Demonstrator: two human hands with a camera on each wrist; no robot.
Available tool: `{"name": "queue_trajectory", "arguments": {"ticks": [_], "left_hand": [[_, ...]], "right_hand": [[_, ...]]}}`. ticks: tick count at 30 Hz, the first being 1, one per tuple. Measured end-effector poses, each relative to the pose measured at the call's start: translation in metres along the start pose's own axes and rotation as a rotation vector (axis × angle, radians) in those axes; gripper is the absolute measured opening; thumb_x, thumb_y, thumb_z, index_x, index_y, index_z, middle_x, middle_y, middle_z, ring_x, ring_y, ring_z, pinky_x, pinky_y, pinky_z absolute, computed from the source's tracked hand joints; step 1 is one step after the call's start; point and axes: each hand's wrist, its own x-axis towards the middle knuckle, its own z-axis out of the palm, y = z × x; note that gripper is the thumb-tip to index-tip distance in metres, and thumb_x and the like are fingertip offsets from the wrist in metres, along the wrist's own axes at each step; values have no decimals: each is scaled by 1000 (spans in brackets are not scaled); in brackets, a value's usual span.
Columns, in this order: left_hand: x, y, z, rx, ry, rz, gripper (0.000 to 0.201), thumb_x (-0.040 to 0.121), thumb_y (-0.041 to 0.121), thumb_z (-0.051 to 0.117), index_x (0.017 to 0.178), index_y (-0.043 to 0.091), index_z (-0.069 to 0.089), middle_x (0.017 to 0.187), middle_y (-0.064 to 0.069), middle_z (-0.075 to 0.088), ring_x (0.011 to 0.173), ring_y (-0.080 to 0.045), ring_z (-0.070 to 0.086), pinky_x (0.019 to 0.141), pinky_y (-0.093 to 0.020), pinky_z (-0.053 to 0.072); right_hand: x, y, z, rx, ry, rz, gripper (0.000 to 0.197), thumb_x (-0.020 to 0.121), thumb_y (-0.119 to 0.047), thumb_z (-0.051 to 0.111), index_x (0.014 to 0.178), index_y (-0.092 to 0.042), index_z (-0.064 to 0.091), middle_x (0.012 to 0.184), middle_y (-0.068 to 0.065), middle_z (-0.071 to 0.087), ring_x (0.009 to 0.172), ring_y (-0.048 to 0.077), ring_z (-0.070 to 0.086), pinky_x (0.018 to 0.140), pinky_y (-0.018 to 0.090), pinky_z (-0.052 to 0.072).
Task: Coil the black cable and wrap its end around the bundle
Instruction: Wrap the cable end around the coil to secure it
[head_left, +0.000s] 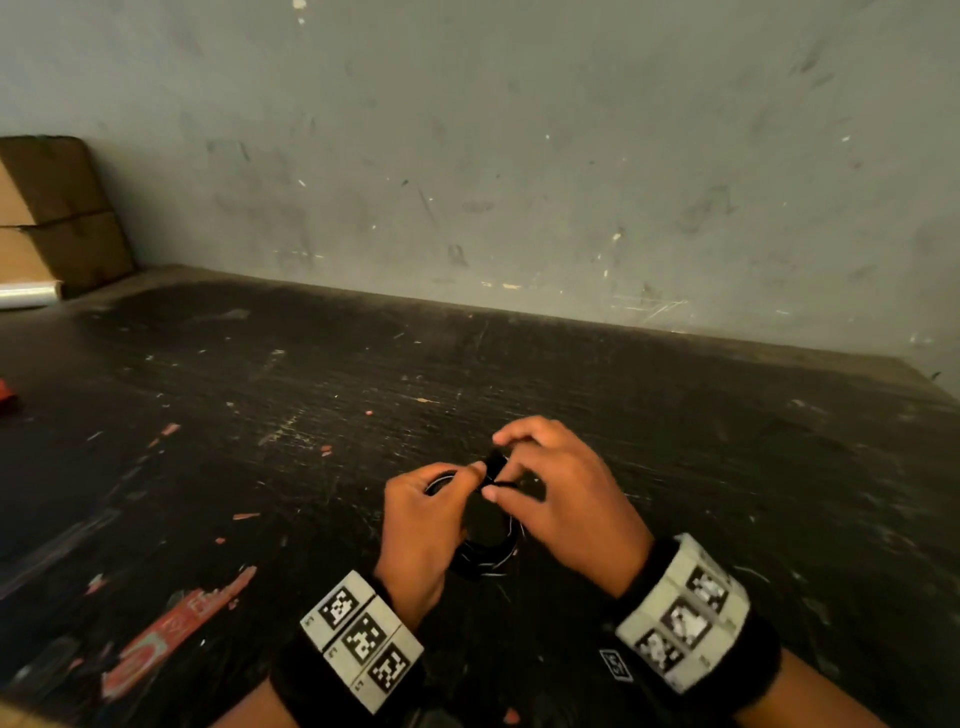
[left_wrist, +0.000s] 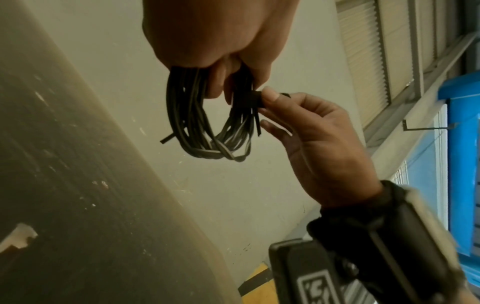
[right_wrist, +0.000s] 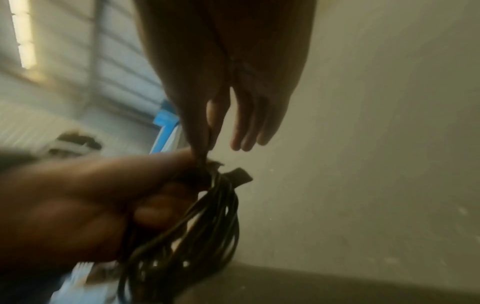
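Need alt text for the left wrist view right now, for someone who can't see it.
The left hand holds a coiled black cable hanging in loops, while the right hand pinches the wrap around one side of the bundle. A short cable end sticks out at the coil's left.

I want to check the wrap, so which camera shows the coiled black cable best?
The left wrist view: the coiled black cable hangs in full, sharp, with the left hand gripping its top and the right hand pinching the wrap. In the head view both hands mostly cover it. The right wrist view is blurred and dark.

Left hand (head_left: 421, 525) curled, right hand (head_left: 558, 493) pinching, fingers (left_wrist: 270, 96) meeting.
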Motion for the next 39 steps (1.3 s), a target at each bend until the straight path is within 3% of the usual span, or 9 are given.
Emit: {"name": "queue_trajectory", "arguments": {"ticks": [3,8,14,20,24,29,33,36,39], "left_hand": [[-6,3,-4,0,-90,49,18,83,8,64,68,13,73,50,5,65,48,-1,58,46,-15,41],[-15,11,-8,-82,-205,25,15,87,3,57,74,0,65,36,8,47,31,-1,42,35,-11,32],[-16,16,-9,-139,-166,2,28,85,7,61,57,13,65,36,8,36,31,-3,32,33,-16,27],[-12,24,-5,-152,-134,17,40,83,4,62,44,17,61,35,8,33,30,-5,27,33,-16,19],[-3,35,-4,-134,-155,25,28,80,1,64,54,9,60,37,5,35,30,-5,27,34,-16,17],[6,44,-10,-53,-287,-45,7,79,9,66,77,5,61,39,5,36,30,-4,28,33,-17,22],[10,40,-23,-40,-408,-142,20,79,-3,62,97,4,63,54,-2,61,48,-11,59,55,-24,56],[5,25,-36,-84,-375,-279,13,82,-4,57,89,3,64,65,-9,67,68,-19,71,68,-27,58],[5,16,-53,-352,-266,-431,6,80,4,55,78,5,60,58,-5,57,60,-18,66,73,-32,56]], "right_hand": [[8,9,-13,290,-68,150,11,72,-19,76,69,-14,67,108,-1,67,102,4,60,93,24,44],[7,11,-12,570,-77,216,12,71,-13,77,67,-12,66,81,10,70,75,20,68,76,39,56],[5,7,-5,821,-2,329,24,67,0,77,72,-13,58,70,-2,61,68,9,60,66,22,52],[-1,0,-5,927,54,347,24,68,0,76,78,-17,63,68,-4,59,65,5,58,63,18,51],[-6,-6,-2,926,183,327,22,69,1,75,82,-13,66,64,-3,55,60,2,55,62,14,49],[-4,1,-5,898,122,345,19,71,-2,74,85,-15,71,72,2,62,68,5,62,65,15,49],[-6,4,3,896,277,373,19,72,1,72,80,-16,71,74,0,67,68,3,63,63,14,51],[-5,11,12,908,360,408,19,72,1,73,79,-17,71,76,-2,69,71,3,64,66,14,52],[-4,13,30,893,270,440,18,71,2,73,77,-15,68,76,0,68,69,3,63,65,14,52]]}}
